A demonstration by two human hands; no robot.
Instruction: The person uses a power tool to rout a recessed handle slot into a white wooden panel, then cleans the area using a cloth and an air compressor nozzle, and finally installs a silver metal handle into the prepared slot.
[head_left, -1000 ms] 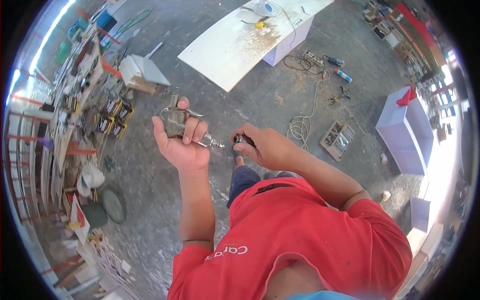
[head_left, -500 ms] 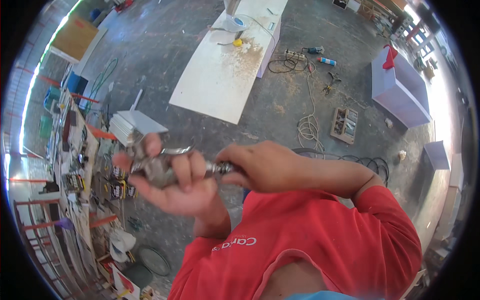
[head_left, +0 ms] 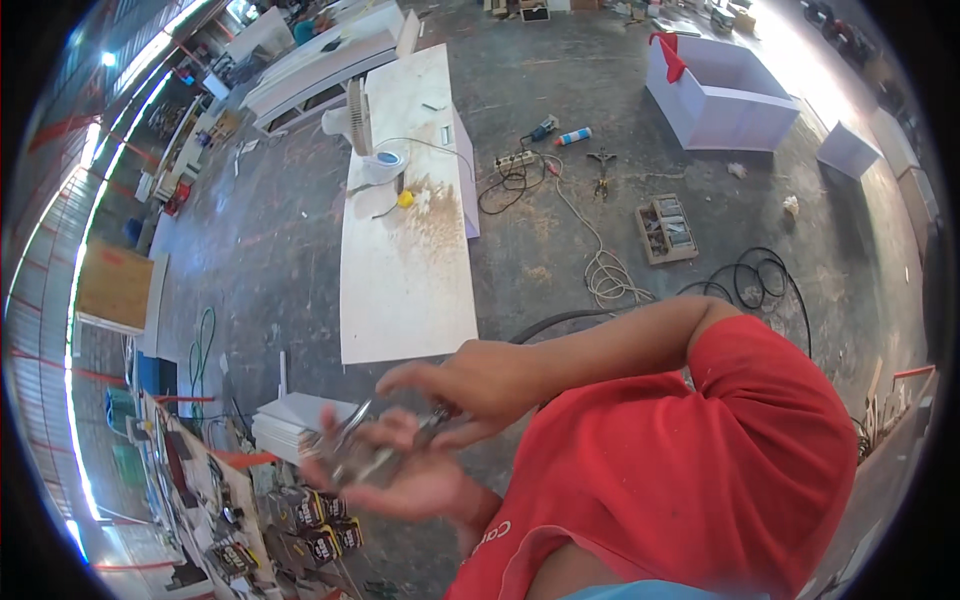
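Blurred by motion, a silver metal spray gun (head_left: 368, 466) lies across my left hand (head_left: 425, 490), whose fingers curl round its body. A curved shiny trigger or lever sticks up from it. My right hand (head_left: 492, 385) closes on the gun's coupling end, with the forefinger stretched out along it; the palm hides most of that end. A black hose (head_left: 565, 321) runs behind my right forearm and loops on the floor to the right. Whether it joins the gun is hidden.
Ahead lies a long white panel (head_left: 400, 300) with sawdust and a fan (head_left: 385, 165) on it. To its right are a power strip (head_left: 515, 160), coiled cord, and a box of hardware (head_left: 666, 230). White panels (head_left: 300, 420) and a cluttered bench (head_left: 205, 480) stand left.
My view has swung left and up, showing more of the workshop ahead. The spray gun has tilted and sits lower in view, still in both hands.
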